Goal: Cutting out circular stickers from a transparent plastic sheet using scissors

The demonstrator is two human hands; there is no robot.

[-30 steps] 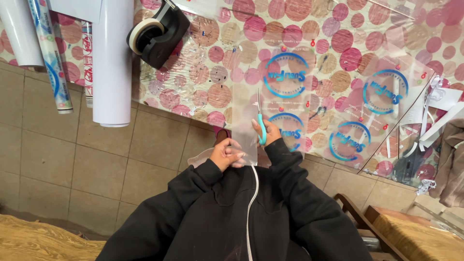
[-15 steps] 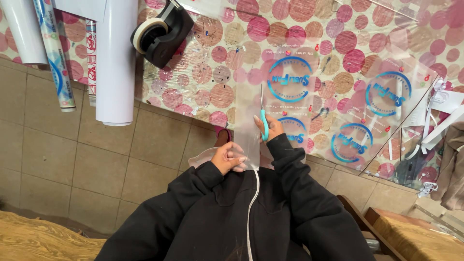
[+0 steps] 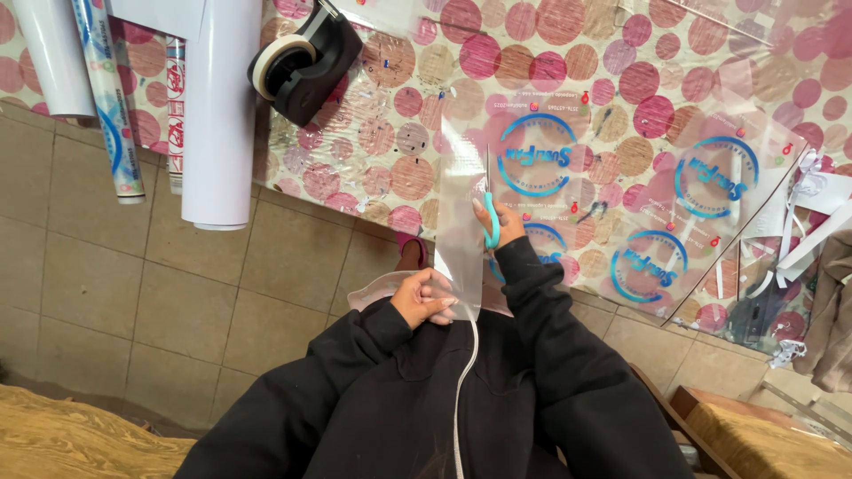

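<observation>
Right hand (image 3: 499, 223) grips teal scissors (image 3: 489, 208) — left hand (image 3: 424, 297) pinches the clear plastic sheet (image 3: 461, 239).

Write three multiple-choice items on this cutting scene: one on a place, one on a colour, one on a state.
1. Where does the tape dispenser stand?
A. on the dotted tabletop, by the white rolls
B. on the tiled floor
C. in the person's lap

2. What colour are the handles of the scissors?
A. red
B. teal
C. black

3. How does the left hand stand to the clear plastic sheet?
A. well apart from it
B. flat on the floor
C. gripping its near edge

Answers: 1 A, the black dispenser sits on the dotted tablecloth beside the big white roll. 2 B, teal loops show in the right hand. 3 C, the fingers close on the sheet's lower edge while the scissors meet it higher up.
</observation>
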